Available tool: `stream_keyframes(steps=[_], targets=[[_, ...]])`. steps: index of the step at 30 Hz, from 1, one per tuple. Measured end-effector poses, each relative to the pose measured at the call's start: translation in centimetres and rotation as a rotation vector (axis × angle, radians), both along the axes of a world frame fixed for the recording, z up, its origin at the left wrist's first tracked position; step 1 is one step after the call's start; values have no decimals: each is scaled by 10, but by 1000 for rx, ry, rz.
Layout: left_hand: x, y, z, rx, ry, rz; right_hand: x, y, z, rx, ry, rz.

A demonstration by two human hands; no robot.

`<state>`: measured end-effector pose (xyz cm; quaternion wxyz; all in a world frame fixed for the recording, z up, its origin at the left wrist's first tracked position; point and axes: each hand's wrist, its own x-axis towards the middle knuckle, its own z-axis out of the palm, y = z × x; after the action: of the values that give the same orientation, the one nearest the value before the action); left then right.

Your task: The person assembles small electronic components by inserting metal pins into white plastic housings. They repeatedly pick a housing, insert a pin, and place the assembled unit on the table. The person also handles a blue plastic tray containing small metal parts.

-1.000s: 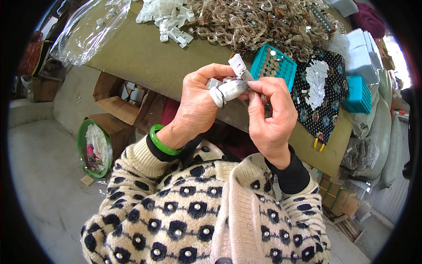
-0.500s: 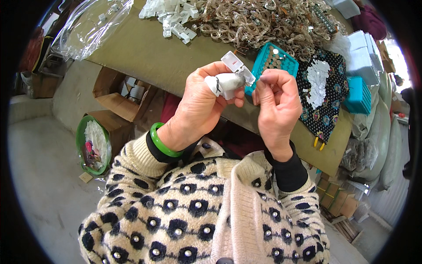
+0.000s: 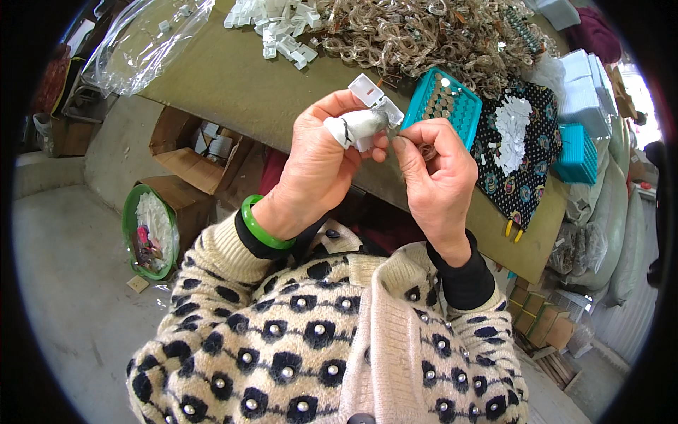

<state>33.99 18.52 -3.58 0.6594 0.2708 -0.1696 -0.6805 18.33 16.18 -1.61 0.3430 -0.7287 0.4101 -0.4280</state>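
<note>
My left hand [image 3: 318,152] is closed around a small white plastic case [image 3: 367,90] with its hinged lid swung up. A white wrap [image 3: 357,127], tied with a dark band and grey at the tip, covers the left thumb. Thumb and forefinger of my right hand [image 3: 441,177] pinch together at the case's near right edge. In the curled right fingers shows part of a brownish, clear wire coil [image 3: 427,150]; the pinched end is too small to make out. Just beyond the right hand lies a turquoise plastic tray [image 3: 470,116] with several round coin-like discs [image 3: 441,102] in it.
Across the table [image 3: 233,85] lie white plastic cases [image 3: 282,32] and a heap of clear wire coils [image 3: 417,35]. White pieces [image 3: 512,131] rest on a dark patterned cloth [image 3: 491,177]. A turquoise basket [image 3: 575,152] stands at right, a cardboard box [image 3: 187,169] and green basin [image 3: 131,226] at left.
My right hand has shifted left, its fingertips now meeting the case. A coil shows in its curled fingers. The left hand and case have moved slightly left.
</note>
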Motion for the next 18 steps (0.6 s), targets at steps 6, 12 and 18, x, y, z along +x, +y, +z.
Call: stream_keyframes(steps=[6,12,18], targets=[[-6,-2,-2,-86,-130,147,4,3,3,-440,185,-36],[-5,-1,-3,-63,-59,102,5,5,3,-572,212,-14],[-4,1,-4,-21,18,96,3,5,2,-597,201,0]])
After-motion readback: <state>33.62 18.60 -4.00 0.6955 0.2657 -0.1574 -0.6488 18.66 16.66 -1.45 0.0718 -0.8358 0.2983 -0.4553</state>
